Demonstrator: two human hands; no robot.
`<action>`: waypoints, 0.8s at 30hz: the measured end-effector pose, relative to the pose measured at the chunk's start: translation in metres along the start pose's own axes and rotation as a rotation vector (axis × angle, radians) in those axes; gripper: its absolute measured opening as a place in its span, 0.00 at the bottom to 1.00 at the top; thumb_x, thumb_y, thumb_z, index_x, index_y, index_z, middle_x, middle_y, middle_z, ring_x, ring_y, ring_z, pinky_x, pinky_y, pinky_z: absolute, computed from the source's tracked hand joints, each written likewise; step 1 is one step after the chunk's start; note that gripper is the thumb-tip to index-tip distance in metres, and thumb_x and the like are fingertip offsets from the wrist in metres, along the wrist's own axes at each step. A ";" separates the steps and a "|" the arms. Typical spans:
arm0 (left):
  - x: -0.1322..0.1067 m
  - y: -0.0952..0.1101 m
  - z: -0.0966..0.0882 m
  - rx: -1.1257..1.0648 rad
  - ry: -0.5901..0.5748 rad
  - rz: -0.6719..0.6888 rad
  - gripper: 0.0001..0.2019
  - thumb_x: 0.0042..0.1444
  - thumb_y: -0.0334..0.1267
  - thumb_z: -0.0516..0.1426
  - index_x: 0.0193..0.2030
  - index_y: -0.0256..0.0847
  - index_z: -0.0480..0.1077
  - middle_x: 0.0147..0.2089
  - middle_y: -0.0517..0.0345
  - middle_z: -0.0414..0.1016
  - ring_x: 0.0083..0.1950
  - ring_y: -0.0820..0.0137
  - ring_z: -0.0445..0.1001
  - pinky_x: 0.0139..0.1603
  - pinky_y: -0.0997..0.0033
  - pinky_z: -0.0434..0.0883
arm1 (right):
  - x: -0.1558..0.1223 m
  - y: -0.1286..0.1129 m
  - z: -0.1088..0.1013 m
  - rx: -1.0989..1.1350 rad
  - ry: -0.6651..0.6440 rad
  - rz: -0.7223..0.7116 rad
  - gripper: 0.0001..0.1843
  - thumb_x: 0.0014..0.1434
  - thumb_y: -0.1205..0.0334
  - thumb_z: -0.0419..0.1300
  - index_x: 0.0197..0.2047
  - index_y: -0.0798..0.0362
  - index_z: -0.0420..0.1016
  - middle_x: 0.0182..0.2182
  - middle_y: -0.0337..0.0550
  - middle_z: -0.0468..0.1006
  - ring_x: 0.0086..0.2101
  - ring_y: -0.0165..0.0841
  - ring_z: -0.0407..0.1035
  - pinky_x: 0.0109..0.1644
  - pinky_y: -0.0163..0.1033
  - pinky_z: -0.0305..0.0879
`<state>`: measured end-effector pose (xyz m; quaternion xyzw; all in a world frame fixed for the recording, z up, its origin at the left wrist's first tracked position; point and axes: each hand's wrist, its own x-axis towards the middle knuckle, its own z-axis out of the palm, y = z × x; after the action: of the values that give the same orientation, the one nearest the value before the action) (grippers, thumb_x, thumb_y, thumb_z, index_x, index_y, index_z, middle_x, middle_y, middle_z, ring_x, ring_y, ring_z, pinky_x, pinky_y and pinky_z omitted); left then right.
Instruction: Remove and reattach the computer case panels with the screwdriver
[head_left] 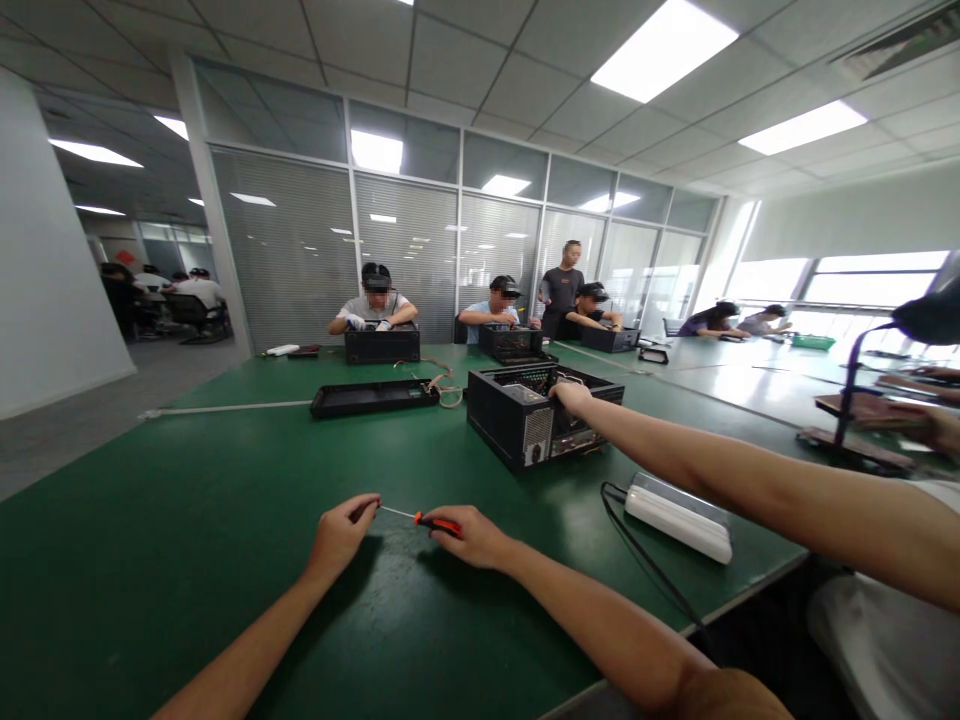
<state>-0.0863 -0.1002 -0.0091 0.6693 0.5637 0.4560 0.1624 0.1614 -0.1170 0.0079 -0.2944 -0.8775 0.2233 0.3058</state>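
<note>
Note the screwdriver (420, 519), held nearly level between both hands over the near part of the green table (187, 540). Gripped by its orange-and-black handle (448, 527) in the curled fingers of the right hand (476, 538); met at the tip end by the left hand (343, 527), with thumb and forefinger pinched close together. Cannot tell whether pinching the tip alone or some tiny part there as well. Probably light and stiff, hardly fragile, with a thin metal shaft likely to feel slick and to roll between fingertips; best taken by the thick handle, with only a light steadying touch near the tip. Beyond the right hand, find an open computer case (495, 430), with a co-worker's hand (574, 398) reaching into it from the right. Nearer, below that arm, a long white box (675, 523). Farther left, a shallow black panel (360, 402) lying flat. Across the table, seated people (379, 308) bent over more black cases (382, 347), with another person (564, 290) standing behind.
</note>
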 end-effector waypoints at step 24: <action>0.118 0.231 0.140 0.349 -0.255 0.435 0.10 0.56 0.29 0.44 0.41 0.35 0.64 0.35 0.42 0.72 0.39 0.61 0.72 0.38 0.67 0.64 | -0.240 -0.088 -0.018 0.322 0.400 0.576 0.24 0.53 0.39 0.46 0.22 0.50 0.61 0.19 0.43 0.63 0.22 0.32 0.60 0.27 0.38 0.60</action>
<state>0.1584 -0.0240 0.1356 0.8440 0.4519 0.2885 0.0130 0.2934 -0.3337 -0.0255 -0.5149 -0.6356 0.3730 0.4379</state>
